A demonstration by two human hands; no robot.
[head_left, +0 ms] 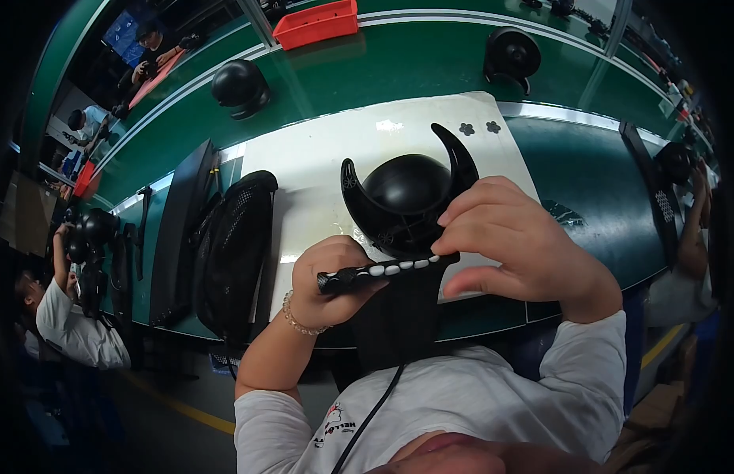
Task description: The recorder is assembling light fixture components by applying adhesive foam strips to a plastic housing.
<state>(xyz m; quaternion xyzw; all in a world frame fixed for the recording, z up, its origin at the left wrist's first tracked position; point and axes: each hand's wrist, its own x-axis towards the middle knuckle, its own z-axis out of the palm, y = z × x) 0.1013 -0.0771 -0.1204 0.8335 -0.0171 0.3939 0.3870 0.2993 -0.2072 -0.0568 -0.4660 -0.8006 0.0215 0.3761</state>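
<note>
As our left hand (pixel 329 259) grips the white-dotted strip (pixel 405 267) near the horned shell (pixel 406 186), we judge strip-handling underway, our half-open right hand (pixel 515 243) needing a pinch next.

A white short-sleeved shirt (pixel 478 387) is worn with a clear beaded bracelet (pixel 296 321).

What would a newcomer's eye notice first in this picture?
Probably the glossy black, rounded shell with two curved horns, standing out in the middle against the white flat sheet. Just in front of it, the left hand grips a narrow black strip with a row of white ovals, with the right hand at its right end. Farther back, the bright red rectangular tray stands out against the green surface.
</note>
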